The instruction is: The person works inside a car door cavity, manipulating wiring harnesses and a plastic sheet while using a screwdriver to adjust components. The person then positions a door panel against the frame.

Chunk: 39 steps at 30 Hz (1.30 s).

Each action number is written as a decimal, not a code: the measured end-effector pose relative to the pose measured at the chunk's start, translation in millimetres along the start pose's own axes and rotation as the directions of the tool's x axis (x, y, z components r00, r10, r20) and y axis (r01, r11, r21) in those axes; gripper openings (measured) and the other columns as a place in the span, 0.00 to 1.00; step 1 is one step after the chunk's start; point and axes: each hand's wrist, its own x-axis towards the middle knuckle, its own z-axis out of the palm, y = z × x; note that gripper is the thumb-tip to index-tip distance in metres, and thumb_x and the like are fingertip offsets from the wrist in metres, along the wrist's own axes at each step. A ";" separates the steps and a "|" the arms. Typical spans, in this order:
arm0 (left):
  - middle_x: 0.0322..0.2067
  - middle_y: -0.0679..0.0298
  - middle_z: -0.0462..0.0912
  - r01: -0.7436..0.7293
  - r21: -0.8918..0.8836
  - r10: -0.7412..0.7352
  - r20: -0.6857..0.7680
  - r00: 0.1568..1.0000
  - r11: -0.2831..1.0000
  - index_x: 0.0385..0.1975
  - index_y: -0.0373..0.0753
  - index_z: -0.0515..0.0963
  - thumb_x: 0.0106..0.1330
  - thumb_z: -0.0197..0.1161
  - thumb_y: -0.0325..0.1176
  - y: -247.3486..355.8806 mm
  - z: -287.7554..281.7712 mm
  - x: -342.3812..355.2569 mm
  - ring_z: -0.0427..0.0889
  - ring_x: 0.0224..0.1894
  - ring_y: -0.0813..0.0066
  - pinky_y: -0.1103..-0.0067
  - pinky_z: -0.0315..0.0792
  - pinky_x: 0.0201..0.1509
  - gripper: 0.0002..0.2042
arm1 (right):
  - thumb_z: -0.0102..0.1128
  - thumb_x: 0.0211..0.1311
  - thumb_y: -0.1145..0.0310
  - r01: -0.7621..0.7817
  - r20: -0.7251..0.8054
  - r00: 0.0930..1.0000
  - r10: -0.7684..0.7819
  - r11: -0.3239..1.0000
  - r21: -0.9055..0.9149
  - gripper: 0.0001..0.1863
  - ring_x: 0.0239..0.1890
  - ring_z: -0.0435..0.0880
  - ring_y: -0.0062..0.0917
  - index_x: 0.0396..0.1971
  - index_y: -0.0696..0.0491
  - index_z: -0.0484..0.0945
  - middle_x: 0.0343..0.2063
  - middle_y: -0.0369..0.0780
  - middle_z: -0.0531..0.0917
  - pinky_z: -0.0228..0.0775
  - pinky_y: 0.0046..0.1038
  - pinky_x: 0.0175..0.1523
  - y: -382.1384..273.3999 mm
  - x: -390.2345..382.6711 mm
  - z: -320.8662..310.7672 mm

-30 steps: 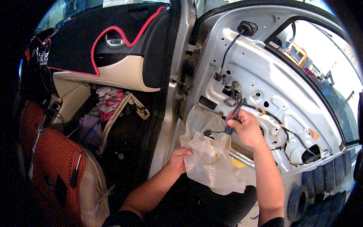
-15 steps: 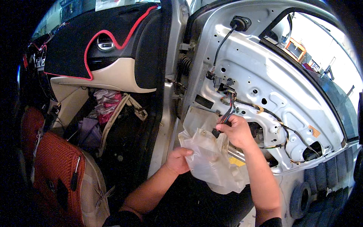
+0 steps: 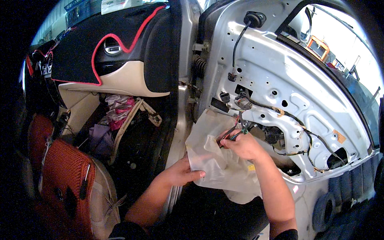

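A cloudy, translucent plastic sheet (image 3: 218, 176) hangs in front of the bare silver car door (image 3: 256, 68). My left hand (image 3: 186, 172) grips its left edge, thumb on the near face and fingers behind. Over the sheet's upper part, my right hand (image 3: 240, 145) is closed around a bundle of coloured wires (image 3: 229, 134); the ends of the wires are at the sheet, and I cannot tell whether they pass through it. Just above hang dark wiring connectors (image 3: 243, 101) at the door's inner panel. A black harness (image 3: 294, 118) runs from there toward the door's far right.
To the left, the dashboard (image 3: 132, 76) has a black cover with red trim. A red-covered seat (image 3: 66, 172) carries a screwdriver (image 3: 85, 182). Bags (image 3: 120, 108) lie in the footwell. Tyres (image 3: 324, 210) stand beyond the door, and openings with sheet-metal edges surround the wiring.
The plastic sheet has spread flatter and wider. My right hand has moved slightly left and down with the wires, and the connectors on the door have shifted. My left hand sits lower on the sheet.
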 end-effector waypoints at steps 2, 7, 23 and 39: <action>0.62 0.58 0.71 -0.031 0.125 0.034 -0.023 0.999 0.992 0.67 0.34 0.65 0.67 0.63 0.33 2.9 -1.1 -0.2 0.68 0.64 0.69 0.69 0.61 0.69 0.29 | 0.63 0.65 0.63 -0.004 0.020 1.000 0.006 0.996 -0.085 0.14 0.40 0.85 0.23 0.45 0.55 0.82 0.36 0.39 0.87 0.76 0.27 0.50 -6.6 -1.7 0.7; 0.63 0.53 0.71 -0.027 -0.104 0.020 -0.067 0.998 0.994 0.66 0.31 0.65 0.66 0.62 0.37 -5.4 -8.4 -0.4 0.68 0.66 0.66 0.67 0.61 0.70 0.30 | 0.67 0.61 0.56 -0.135 0.093 0.984 0.155 0.973 -0.188 0.18 0.41 0.85 0.27 0.44 0.54 0.83 0.35 0.40 0.86 0.75 0.27 0.50 -26.4 -10.8 -1.0; 0.44 0.61 0.84 -0.125 0.247 0.206 -0.335 0.920 0.961 0.46 0.38 0.81 0.65 0.63 0.32 -91.9 6.7 90.7 0.83 0.44 0.72 0.75 0.76 0.44 0.11 | 0.69 0.61 0.61 -0.018 -0.268 0.961 0.066 0.984 0.177 0.21 0.40 0.86 0.31 0.48 0.60 0.81 0.40 0.44 0.87 0.76 0.31 0.49 2.5 -28.8 -22.7; 0.36 0.61 0.86 -0.002 0.254 0.184 -0.694 0.696 0.967 0.44 0.38 0.83 0.67 0.61 0.40 -36.8 20.9 104.7 0.85 0.37 0.68 0.73 0.77 0.41 0.14 | 0.71 0.58 0.66 -0.051 -0.229 0.969 0.090 0.984 0.172 0.11 0.25 0.80 0.19 0.29 0.59 0.83 0.23 0.38 0.85 0.73 0.25 0.33 6.3 13.8 8.9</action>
